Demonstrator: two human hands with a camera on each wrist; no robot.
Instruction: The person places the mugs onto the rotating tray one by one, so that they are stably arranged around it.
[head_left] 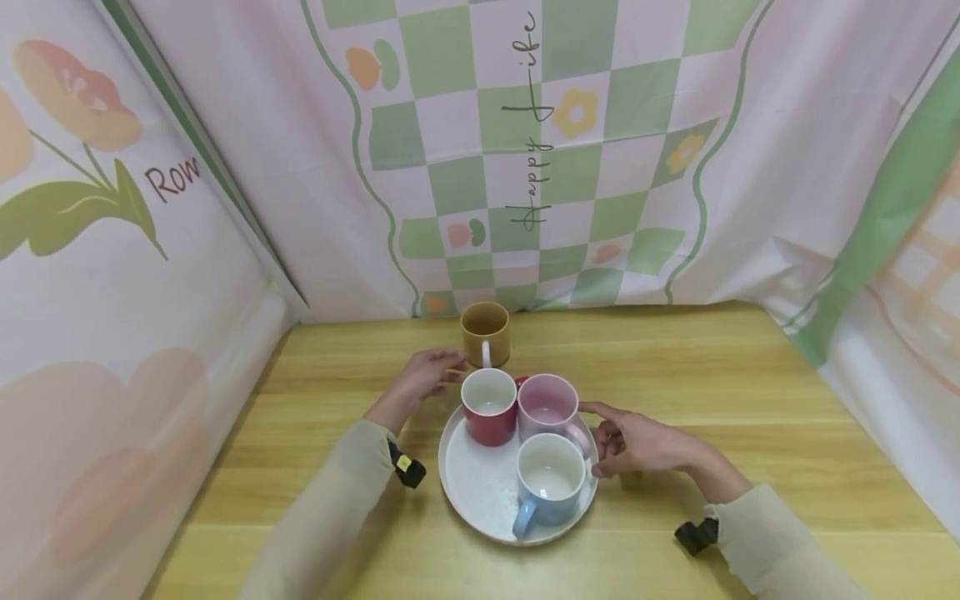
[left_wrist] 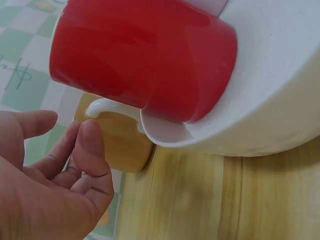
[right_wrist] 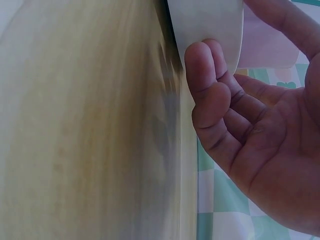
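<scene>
A: Where's the yellow mug (head_left: pixel 485 332)?
B: On the table (head_left: pixel 750 417), just beyond the left hand (head_left: pixel 420 382); fingertips at its white handle (left_wrist: pixel 107 106), fingers loosely bent, nothing gripped.
A: Right hand (head_left: pixel 637 442)?
B: Curled loosely vs. the white tray (head_left: pixel 480 500) rim, beside the pink mug (head_left: pixel 549 405). Red mug (head_left: pixel 489 407) & blue mug (head_left: pixel 547 479) sit on the tray too, betw. both hands.

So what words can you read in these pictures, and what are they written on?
"Happy Life": thin script running sideways up the checked backdrop cloth behind the table.
"Row": dark red letters on the flower-printed cloth at the left; the word is cut off at the cloth's edge.
A scrap of the same script shows on the cloth in the left wrist view, too little to read.
The mugs and tray carry no writing.
</scene>
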